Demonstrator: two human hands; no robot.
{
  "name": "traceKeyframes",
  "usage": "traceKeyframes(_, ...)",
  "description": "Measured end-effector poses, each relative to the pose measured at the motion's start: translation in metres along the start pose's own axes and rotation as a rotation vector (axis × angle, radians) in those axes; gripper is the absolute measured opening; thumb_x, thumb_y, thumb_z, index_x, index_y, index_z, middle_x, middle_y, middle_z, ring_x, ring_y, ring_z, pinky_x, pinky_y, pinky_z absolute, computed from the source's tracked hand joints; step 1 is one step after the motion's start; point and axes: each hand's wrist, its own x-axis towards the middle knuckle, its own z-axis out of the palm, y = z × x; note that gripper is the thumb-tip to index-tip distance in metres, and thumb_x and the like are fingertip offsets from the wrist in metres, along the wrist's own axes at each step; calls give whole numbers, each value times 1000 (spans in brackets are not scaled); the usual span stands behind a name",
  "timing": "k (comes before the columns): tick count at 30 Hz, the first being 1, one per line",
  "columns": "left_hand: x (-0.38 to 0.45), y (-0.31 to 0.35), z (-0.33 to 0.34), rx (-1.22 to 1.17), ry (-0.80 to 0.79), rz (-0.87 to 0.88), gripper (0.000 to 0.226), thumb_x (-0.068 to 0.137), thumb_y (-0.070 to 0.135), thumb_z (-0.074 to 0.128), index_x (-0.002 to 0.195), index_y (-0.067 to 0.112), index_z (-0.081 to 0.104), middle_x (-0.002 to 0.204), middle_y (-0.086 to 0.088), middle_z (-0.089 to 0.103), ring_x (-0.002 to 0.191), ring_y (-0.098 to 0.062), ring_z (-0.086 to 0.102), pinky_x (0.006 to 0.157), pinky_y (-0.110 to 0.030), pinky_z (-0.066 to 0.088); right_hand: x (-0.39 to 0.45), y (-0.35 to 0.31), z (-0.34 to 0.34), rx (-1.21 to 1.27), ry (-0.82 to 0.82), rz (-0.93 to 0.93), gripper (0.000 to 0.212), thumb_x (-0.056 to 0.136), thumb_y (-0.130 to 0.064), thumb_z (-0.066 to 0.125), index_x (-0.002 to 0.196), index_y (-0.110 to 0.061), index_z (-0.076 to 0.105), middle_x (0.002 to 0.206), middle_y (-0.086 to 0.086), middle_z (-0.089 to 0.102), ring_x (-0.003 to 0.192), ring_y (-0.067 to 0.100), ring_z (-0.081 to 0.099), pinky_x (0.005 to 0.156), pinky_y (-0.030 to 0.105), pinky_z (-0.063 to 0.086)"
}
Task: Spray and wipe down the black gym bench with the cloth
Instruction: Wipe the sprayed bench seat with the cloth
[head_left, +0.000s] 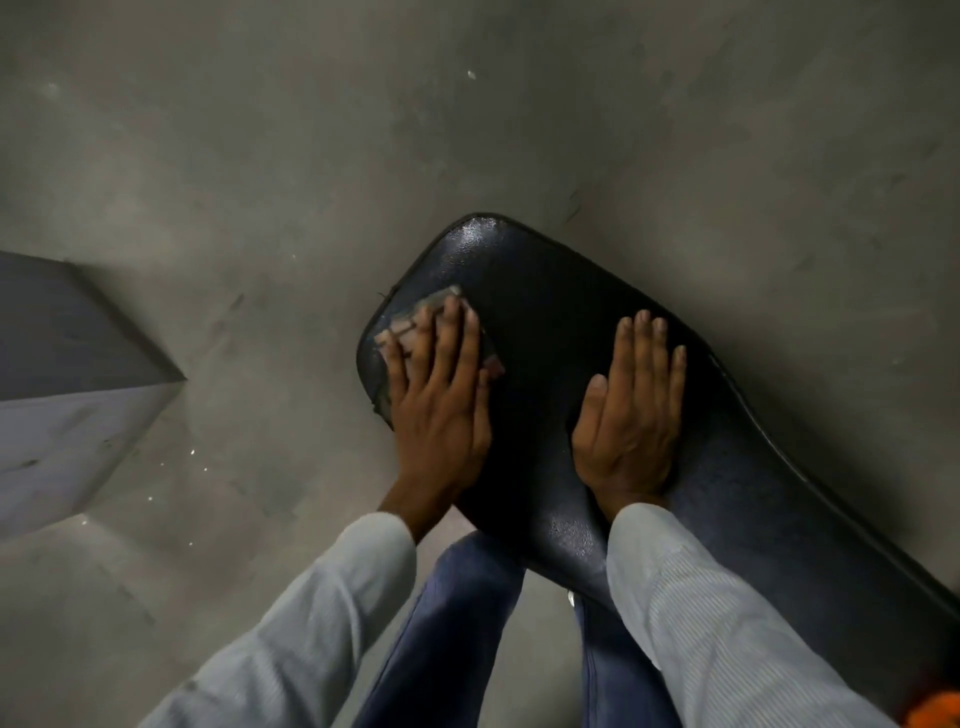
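Wiping the far corner of the bench

The left hand (439, 400) lies flat, fingers spread, pressing the cloth (415, 325) onto the bench (545, 322) near its left edge; the right hand (631, 415) rests open on the pad, grasping nothing, bracing. Even palm pressure and overlapping strokes out past the seam should clear the damp-looking sheen.

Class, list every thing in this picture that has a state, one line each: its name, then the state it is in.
bench: black pad, surface glistening in places, under both hands.
cloth: pressed flat on the bench near its left edge.
left hand: fingers spread, flat on the cloth.
right hand: open, palm down, bare on the bench, holding nothing.
floor: grey, scuffed, with a few small bright specks.
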Motion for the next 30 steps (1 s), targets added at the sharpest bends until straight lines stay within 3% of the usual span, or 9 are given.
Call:
traceKeyframes(3,37,37,5,-70,25,-53,60,114,39,34,168,13,28,178,-7,17,166,-30,10,134,-57,3,0,0,-1,-1,-1,-4,58,109,-19,39,163,2,35,173,20,31,164,33,24,132,57,21)
traceKeyframes(7,41,78,16,-114,1,156,62,111,36,44,167,11,32,177,-8,22,166,-29,13,135,-52,6,1,2,2,115,18,-8,54,108,-12,42,160,4,41,170,22,35,162,34,29,132,58,21)
traceKeyframes(12,-53,72,15,-98,-158,412,69,109,35,47,170,13,21,180,-6,8,167,-27,2,135,-52,3,0,9,-27,514,130,280,46,107,1,39,149,1,58,160,15,53,155,25,44,129,49,33)
traceKeyframes(16,-62,97,23,-142,-188,458,66,110,38,37,170,14,21,180,-4,9,167,-25,2,135,-53,7,-18,21,-54,530,207,444,44,107,2,41,144,-2,64,155,13,58,150,24,51,126,46,39)
traceKeyframes(19,-37,115,17,-387,-248,560,69,105,35,39,166,6,29,177,-12,19,166,-28,11,135,-49,8,-34,27,-62,488,226,460,40,109,1,43,144,0,63,155,16,58,149,28,52,124,47,41)
traceKeyframes(21,-25,102,8,-555,-175,476,67,100,23,49,161,-2,38,173,-20,26,164,-34,19,135,-48,8,-40,22,-59,423,166,337,41,110,-3,43,148,0,59,160,16,53,154,28,46,128,48,36)
traceKeyframes(24,-11,59,0,-517,-4,219,63,100,14,45,162,0,38,174,-18,26,165,-32,17,136,-51,6,-44,2,-40,163,-46,19,51,112,-18,38,159,0,44,169,18,39,161,31,32,132,54,26)
traceKeyframes(27,-4,28,7,-417,61,186,57,109,18,42,164,2,34,175,-17,25,165,-30,16,136,-52,8,-40,-27,-18,-66,-174,-121,62,113,-35,30,166,-2,30,174,20,26,164,35,22,134,55,19)
traceKeyframes(30,-1,25,13,-442,107,156,54,111,19,41,161,-2,36,172,-21,28,164,-35,22,135,-56,12,-4,-40,-4,-29,-173,-299,60,112,-29,34,165,-1,33,173,20,30,163,35,25,134,53,20)
